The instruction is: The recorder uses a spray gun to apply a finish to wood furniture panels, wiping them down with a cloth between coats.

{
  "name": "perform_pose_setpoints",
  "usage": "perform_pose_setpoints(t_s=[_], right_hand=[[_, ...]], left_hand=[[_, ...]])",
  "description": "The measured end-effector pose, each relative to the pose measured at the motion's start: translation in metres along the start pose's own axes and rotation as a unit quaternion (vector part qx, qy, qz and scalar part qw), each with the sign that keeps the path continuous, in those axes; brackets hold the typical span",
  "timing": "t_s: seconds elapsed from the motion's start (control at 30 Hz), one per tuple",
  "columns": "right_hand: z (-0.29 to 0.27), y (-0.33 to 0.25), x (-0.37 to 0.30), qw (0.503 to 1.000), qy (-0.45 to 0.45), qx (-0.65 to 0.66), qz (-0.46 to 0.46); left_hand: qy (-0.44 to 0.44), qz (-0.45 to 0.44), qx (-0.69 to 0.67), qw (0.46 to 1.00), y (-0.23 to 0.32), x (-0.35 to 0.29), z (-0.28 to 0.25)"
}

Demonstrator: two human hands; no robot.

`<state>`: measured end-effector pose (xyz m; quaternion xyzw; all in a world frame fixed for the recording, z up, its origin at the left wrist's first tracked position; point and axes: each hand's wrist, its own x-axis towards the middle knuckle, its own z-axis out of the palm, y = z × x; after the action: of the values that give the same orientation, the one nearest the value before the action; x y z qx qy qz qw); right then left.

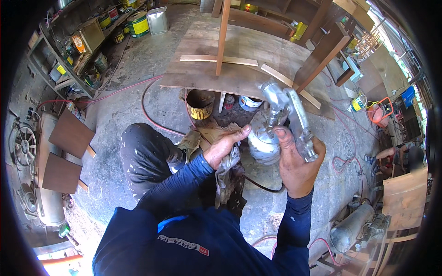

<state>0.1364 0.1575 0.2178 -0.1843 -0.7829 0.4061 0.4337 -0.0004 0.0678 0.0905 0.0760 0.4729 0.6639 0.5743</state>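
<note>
In front of me a silver paint spray gun with a paint-smeared metal cup is raised in my right hand. The fingers wrap round the gun's handle, and the thumb lies along the side nearest the cup. My left hand is closed on a grey, stained rag that hangs down below it. Its thumb points at the cup's left side; whether it touches I cannot tell, and most of its fingers are hidden. A dark hose curves below my right hand.
Ahead lies a wide plywood sheet bearing wood strips and an upright post. Under its near edge stand a yellow paint-stained bucket and a white-blue can. Red hoses cross the floor. Brown panels lean left; another person is at right.
</note>
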Motion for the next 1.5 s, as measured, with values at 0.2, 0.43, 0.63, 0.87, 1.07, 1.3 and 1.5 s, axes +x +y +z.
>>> perform_pose_setpoints(t_s=[0.2, 0.43, 0.63, 0.87, 1.07, 1.3, 1.5], right_hand=[[-0.002, -0.007, 0.011, 0.999, 0.012, -0.008, -0.042], [-0.005, -0.024, 0.025, 1.000, -0.028, -0.008, 0.000], [-0.008, -0.052, 0.064, 0.989, 0.082, 0.061, -0.107], [-0.006, -0.012, 0.038, 0.999, 0.019, 0.032, 0.028], [0.003, 0.036, -0.011, 0.997, -0.011, -0.036, 0.061], [0.002, 0.027, -0.007, 0.990, -0.079, -0.062, 0.104], [-0.020, -0.030, 0.048, 0.997, 0.017, 0.022, -0.075]], left_hand=[[0.002, 0.051, 0.035, 0.998, 0.002, -0.001, 0.005], [0.007, 0.097, 0.014, 0.995, 0.025, -0.019, 0.032], [-0.036, 0.183, 0.126, 0.974, 0.120, -0.024, 0.050], [0.020, 0.132, 0.109, 0.985, 0.063, -0.005, 0.023], [0.000, -0.020, 0.029, 0.999, -0.051, 0.022, -0.015], [0.033, 0.101, 0.069, 0.992, -0.062, 0.021, -0.002], [-0.001, 0.225, 0.115, 0.967, 0.077, -0.005, 0.045]])
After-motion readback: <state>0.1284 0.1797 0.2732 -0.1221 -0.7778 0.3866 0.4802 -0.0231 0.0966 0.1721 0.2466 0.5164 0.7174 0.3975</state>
